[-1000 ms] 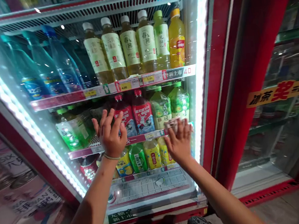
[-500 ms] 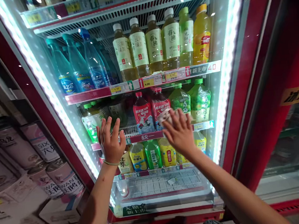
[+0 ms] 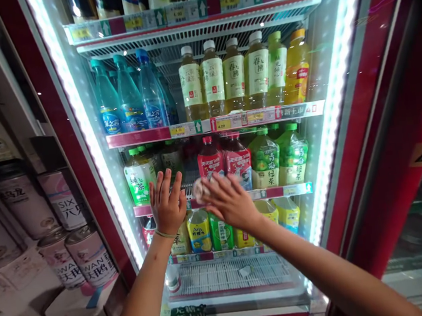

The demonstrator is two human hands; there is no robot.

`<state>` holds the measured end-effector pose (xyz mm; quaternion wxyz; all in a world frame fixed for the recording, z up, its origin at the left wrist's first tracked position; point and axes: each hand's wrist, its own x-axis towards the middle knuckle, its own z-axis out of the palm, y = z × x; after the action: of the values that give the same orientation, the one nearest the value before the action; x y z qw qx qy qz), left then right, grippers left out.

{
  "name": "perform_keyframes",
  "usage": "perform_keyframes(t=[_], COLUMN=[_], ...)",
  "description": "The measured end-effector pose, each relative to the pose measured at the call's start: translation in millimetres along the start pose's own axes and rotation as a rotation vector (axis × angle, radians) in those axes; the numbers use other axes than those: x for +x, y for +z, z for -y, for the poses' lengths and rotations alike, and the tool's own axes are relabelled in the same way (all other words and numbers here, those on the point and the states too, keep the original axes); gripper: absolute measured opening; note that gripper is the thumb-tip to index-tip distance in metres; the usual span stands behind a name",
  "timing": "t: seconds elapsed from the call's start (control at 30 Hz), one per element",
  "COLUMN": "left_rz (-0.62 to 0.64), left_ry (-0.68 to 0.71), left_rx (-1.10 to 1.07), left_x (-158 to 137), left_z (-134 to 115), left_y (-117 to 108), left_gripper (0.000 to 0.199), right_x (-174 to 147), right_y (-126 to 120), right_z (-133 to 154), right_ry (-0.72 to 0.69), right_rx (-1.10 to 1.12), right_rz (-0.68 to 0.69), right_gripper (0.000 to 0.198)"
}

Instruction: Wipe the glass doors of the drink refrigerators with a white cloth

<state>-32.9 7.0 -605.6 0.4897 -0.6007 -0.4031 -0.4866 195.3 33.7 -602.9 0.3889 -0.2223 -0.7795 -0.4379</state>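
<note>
My left hand [image 3: 168,207] rests flat with its fingers stretched upward, against what looks like the glass door of a lit drinks cooler [image 3: 71,142]. A thin band circles that wrist. Right of it, my right hand [image 3: 234,203] presses a pale, crumpled cloth [image 3: 200,190] to the glass, its fingers pointing up and left and slightly blurred. Most of the cloth lies hidden under the palm. Behind my hands, inside the cooler, stand red-labelled bottles [image 3: 209,154] and a green tea bottle [image 3: 136,178].
Upper shelves hold blue bottles [image 3: 152,96] and pale-labelled tea bottles [image 3: 235,77]. Yellow and green drinks [image 3: 198,229] line a lower shelf above a wire rack [image 3: 226,272]. At left are stacked cans [image 3: 91,253] and cartons [image 3: 76,308]. Another red-framed cooler [image 3: 400,198] stands at right.
My right hand has slid left with the cloth across the glass, nearer my left hand. The view has tilted up a little; the left hand keeps its flat pose.
</note>
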Motion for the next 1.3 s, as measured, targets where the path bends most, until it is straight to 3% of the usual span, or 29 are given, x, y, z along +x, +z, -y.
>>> perform_keyframes(t=[0.1, 0.17, 0.23, 0.33, 0.4, 0.47, 0.57, 0.63, 0.7, 0.83, 0.9, 1.0, 1.07, 1.13, 1.23, 1.3], left_rz=[-0.018, -0.034, -0.048, -0.061, -0.064, -0.062, -0.05, -0.039, -0.034, -0.042, -0.039, -0.034, -0.034, -0.032, -0.033, -0.042], left_ry=[-0.008, -0.01, -0.007, -0.013, -0.018, -0.016, -0.021, -0.026, -0.018, -0.006, -0.009, -0.01, -0.008, -0.011, -0.015, -0.011], left_rx=[0.007, 0.005, -0.004, -0.008, -0.006, -0.005, -0.006, -0.004, -0.002, -0.008, -0.01, -0.006, -0.006, -0.013, -0.027, -0.035], left_x=[-1, -2, -2, -1, -1, 0, 0, -1, -3, -6, -7, -6, -6, -7, -8, -9], left_z=[0, -1, 0, -1, -1, -2, -4, -4, -3, -1, -2, -2, -1, 0, 1, 1], left_y=[1, 1, 2, 2, 2, 1, 0, 0, 0, 1, 1, 0, 0, -1, 0, 0], left_gripper=[0.066, 0.065, 0.064, 0.062, 0.061, 0.06, 0.059, 0.06, 0.06, 0.059, 0.059, 0.059, 0.059, 0.058, 0.056, 0.056], right_x=[64, 83, 63, -4, -26, -9, 50, 68, 50, -5, 9, 61, 73, 51, 3, 2], right_y=[-20, -26, -22, -5, 0, -6, -22, -25, -20, -3, -5, -17, -18, -11, 2, 0], right_z=[-50, -61, -45, -4, 4, -11, -49, -58, -47, -25, -38, -69, -71, -54, -27, -30], right_ry=[0.194, 0.239, 0.176, -0.015, -0.139, -0.155, 0.019, 0.074, -0.015, -0.387, -0.37, -0.145, -0.085, -0.174, -0.454, -0.508], right_rx=[-0.033, -0.036, -0.016, 0.023, 0.038, 0.038, 0.049, 0.068, 0.087, 0.143, 0.16, 0.16, 0.14, 0.115, 0.103, 0.1], right_rz=[-0.076, -0.119, -0.091, -0.007, 0.016, 0.021, 0.002, -0.015, -0.005, 0.024, 0.029, -0.014, -0.049, -0.036, 0.012, 0.044], right_gripper=[0.053, 0.054, 0.053, 0.051, 0.051, 0.053, 0.058, 0.059, 0.058, 0.056, 0.059, 0.062, 0.061, 0.06, 0.058, 0.057])
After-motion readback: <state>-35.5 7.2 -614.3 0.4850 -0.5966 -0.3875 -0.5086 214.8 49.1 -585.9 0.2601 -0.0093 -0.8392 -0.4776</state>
